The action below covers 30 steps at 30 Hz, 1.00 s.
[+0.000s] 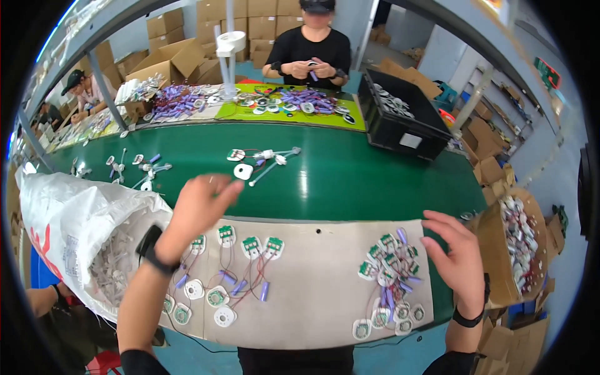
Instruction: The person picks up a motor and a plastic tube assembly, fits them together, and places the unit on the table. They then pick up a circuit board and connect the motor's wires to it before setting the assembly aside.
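Observation:
My left hand is over the near edge of the green belt, slightly blurred, its thumb apart from the fingers; I see nothing in it. Just beyond it lies an assembly of white plastic rods with a round white cover and wires. My right hand is open, fingers spread, at the right edge of the grey mat. Beside it sits a pile of green circuit boards wired to purple cylindrical batteries. More circuit boards with wires, batteries and white discs lie on the mat's left part.
A white plastic sack of clear parts stands at the left; a cardboard box of parts is at the right. More assemblies lie on the green belt. Across it, a person works near a black crate.

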Each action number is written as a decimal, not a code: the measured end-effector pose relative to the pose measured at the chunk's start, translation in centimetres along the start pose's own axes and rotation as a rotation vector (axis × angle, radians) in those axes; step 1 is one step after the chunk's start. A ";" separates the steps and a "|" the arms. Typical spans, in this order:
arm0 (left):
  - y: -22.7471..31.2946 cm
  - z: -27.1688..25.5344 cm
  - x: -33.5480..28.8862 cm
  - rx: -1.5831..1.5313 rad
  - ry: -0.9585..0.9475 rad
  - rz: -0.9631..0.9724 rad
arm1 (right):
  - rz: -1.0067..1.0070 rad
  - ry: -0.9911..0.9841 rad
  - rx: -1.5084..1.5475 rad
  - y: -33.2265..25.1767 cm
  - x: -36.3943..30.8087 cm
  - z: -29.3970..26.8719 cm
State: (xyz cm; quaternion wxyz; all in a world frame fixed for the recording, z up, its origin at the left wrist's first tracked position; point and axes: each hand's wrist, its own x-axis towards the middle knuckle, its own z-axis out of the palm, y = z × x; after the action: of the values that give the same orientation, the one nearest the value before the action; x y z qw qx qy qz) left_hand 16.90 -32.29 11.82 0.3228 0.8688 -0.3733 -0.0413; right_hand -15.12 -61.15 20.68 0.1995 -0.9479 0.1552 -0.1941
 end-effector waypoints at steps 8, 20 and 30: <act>5.9 2.5 -23.7 0.105 0.109 0.157 | 0.318 0.436 -0.274 5.7 -8.3 -14.9; 3.0 17.1 -26.4 0.270 0.312 0.033 | 0.442 0.163 -0.530 20.2 -8.4 -21.1; 3.1 15.7 -26.9 0.387 0.405 -0.058 | 0.416 -0.137 -0.637 24.4 -9.0 -22.4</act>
State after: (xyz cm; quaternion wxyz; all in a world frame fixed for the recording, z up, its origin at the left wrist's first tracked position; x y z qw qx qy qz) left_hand -9.25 -23.99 -3.31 0.2175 0.9151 -0.2772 0.1959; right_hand -37.92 -86.28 26.18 -0.0598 -0.9215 0.3828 -0.0279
